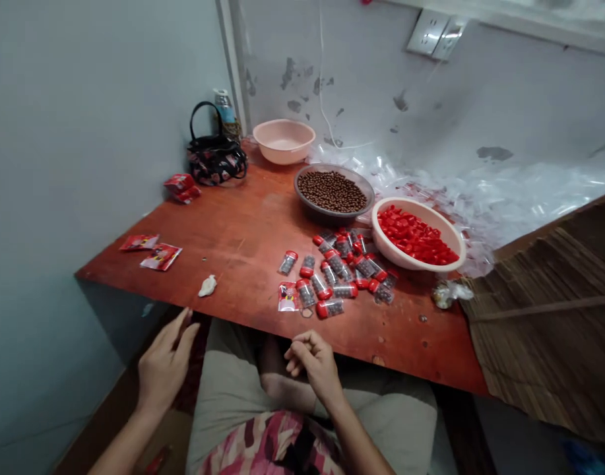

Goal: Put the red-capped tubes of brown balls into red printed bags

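My left hand [166,359] hovers at the table's front left edge, thumb and fingers apart, with nothing in it. A small crumpled white lump [208,285], perhaps tissue, lies on the table just beyond its fingertips. My right hand [313,363] is over my lap by the front edge. Its fingers are loosely curled and closed, and I see nothing in them. In front of it lies a pile of small clear jars with red caps [337,264], filled with dark balls. One red printed sachet [288,297] rests at the pile's near left corner.
A dark bowl of brown balls [332,191] and a pale bowl of red caps [415,234] stand behind the jars. Red sachets [161,256], a handbag [216,161] and a pink basin [284,142] are further left. Clear plastic pieces [520,204] heap along the wall; cardboard [549,316] borders the right.
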`<state>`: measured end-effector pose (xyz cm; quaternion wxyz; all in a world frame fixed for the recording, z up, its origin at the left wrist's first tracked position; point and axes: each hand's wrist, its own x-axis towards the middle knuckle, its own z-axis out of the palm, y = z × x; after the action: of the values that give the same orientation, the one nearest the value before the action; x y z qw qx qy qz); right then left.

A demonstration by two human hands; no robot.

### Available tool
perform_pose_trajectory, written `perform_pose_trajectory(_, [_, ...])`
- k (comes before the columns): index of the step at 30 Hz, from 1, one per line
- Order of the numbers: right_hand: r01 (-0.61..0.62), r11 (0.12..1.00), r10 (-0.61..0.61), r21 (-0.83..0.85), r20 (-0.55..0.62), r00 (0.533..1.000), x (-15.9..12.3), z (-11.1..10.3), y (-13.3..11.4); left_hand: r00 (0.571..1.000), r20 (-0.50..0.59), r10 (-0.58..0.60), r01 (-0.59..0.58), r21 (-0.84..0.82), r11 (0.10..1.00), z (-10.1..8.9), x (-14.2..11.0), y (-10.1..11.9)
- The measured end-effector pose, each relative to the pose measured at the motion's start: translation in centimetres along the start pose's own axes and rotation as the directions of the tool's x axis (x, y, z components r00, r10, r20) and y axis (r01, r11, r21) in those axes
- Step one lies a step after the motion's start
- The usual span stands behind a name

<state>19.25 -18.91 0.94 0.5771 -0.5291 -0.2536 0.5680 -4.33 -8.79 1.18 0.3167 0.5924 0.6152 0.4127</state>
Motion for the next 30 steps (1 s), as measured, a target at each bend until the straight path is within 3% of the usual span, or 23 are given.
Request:
perform_pose_trajectory(1, [-0.006,1.0,0.006,-0.006,0.005,1.0,-0.1,0.1,0.2,0.989,-0.005,0.149,-0.144,0.215,0.966,0.3,1.6,0.0])
perform_pose_trajectory(3, [-0.019,1.0,0.019,-0.016,0.005,1.0,-0.5,0.3,0.6,0.955,0.098,0.28,-0.289,0.51,0.81,1.1,4.5,-0.1])
perform_pose_trajectory(6, [-0.023,1.0,0.023,-0.02,-0.027,0.999,-0.8,0.2,0.8,0.922,0.163,0.352,-0.369,0.65,0.664,2.6,7.2,-0.8])
perform_pose_trajectory(11, [-0.017,1.0,0.014,-0.027,-0.095,0.995,-1.1,-0.7,1.1,0.87,0.109,0.482,-0.454,0.558,0.694,4.3,7.0,-1.0])
perform_pose_trajectory(17, [-0.017,0.998,0.011,-0.056,-0.094,0.996,-1.5,-1.6,1.6,0.853,0.16,0.497,-0.51,0.459,0.727,6.7,4.5,1.7])
perform_pose_trajectory(19, [-0.015,0.998,0.008,-0.065,-0.1,0.995,-1.6,-1.7,1.5,0.789,0.265,0.555,-0.614,0.384,0.69,8.1,3.4,2.9])
perform_pose_trajectory(21, [-0.016,0.998,0.01,-0.067,-0.099,0.995,-1.7,-1.7,1.3,0.683,0.411,0.604,-0.726,0.292,0.622,9.9,2.3,4.4])
perform_pose_trajectory(23, [-0.017,0.997,0.01,-0.069,-0.092,0.996,-1.8,-1.7,1.2,0.63,0.478,0.611,-0.767,0.261,0.586,12.1,1.2,5.8])
perform_pose_trajectory(27, [-0.014,0.997,0.007,-0.08,-0.094,0.996,-2.1,-1.9,1.1,0.668,0.486,0.564,-0.738,0.334,0.586,16.0,-0.1,7.7])
perform_pose_trajectory(30, [-0.018,0.996,0.008,-0.09,-0.108,0.994,-2.4,-2.5,0.9,0.702,0.473,0.532,-0.708,0.39,0.588,17.4,-0.2,8.1])
